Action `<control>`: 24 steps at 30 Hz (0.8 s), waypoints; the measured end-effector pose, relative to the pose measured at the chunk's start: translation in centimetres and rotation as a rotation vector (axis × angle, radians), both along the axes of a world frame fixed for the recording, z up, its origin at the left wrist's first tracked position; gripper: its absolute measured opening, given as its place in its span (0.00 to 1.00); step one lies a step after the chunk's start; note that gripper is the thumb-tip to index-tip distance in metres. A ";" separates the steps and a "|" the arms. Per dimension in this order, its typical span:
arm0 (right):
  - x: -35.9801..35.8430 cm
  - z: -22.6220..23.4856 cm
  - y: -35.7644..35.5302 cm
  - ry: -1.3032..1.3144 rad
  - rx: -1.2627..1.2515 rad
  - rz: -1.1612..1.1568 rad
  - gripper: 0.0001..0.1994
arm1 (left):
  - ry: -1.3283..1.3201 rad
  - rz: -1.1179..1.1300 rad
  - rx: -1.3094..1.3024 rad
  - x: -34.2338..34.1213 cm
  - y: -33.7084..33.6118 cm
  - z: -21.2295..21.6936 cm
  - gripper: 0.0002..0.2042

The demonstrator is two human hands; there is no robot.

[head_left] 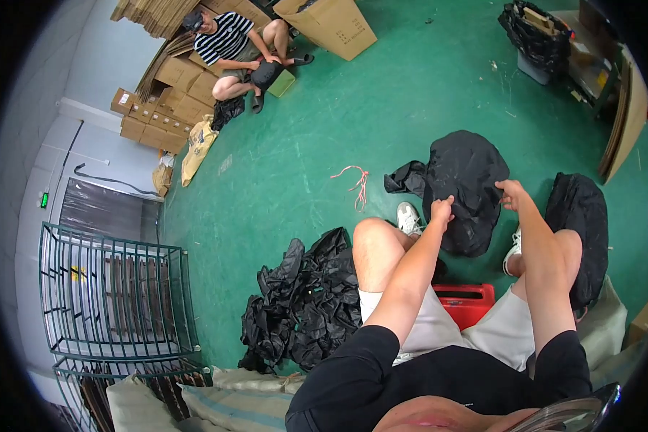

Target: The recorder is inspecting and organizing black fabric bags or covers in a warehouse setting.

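A full, rounded black fabric bag [465, 162] stands on the floor in front of my feet, between my knees and beyond. My left hand [443, 210] is closed in a pinch on the cloth at its near left side. With fingers closed, my right hand [511, 194] grips the bag's right edge. A loose flap of black cloth [407, 178] lies against the bag's left side. To the right of my right leg rests another filled black bag [577, 223]. A crumpled heap of black cloth [317, 302] lies on the floor to my left.
A red plastic stool [471, 308] is between my thighs. Pink string [362, 189] lies on the green floor. Farther off, a seated person [227, 43] handles a black item beside stacked cartons [169, 108]. A green metal rack [115, 288] stands at left; a black-lined bin [536, 43] stands far right.
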State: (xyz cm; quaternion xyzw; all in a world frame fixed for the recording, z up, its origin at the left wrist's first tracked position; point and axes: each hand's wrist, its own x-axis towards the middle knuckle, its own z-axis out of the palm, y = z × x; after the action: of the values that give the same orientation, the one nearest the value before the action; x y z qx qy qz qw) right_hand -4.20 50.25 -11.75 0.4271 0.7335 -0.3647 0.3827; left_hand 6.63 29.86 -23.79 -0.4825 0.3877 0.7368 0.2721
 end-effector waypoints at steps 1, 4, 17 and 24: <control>-0.3 0.1 -0.7 0.002 -0.007 0.006 0.17 | 0.035 -0.029 0.032 -0.4 -0.9 -0.4 0.24; -1.4 -0.4 -3.9 0.095 -0.060 -0.064 0.18 | 0.076 -0.075 0.085 -0.4 -3.8 -0.8 0.30; -12.3 -0.1 -39.3 0.415 -0.853 0.028 0.23 | 0.337 0.296 -0.613 -8.9 -35.4 10.2 0.19; -19.6 10.6 -46.7 0.487 -1.216 -0.163 0.10 | 0.789 0.526 -0.514 -16.7 -49.2 22.2 0.12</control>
State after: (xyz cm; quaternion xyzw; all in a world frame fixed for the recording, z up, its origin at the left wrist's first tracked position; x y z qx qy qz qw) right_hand -23.79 3.55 -1.12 0.0945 0.4277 -0.8280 0.3500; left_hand -10.10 -19.31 -1.56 -0.3010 0.4944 0.7867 -0.2144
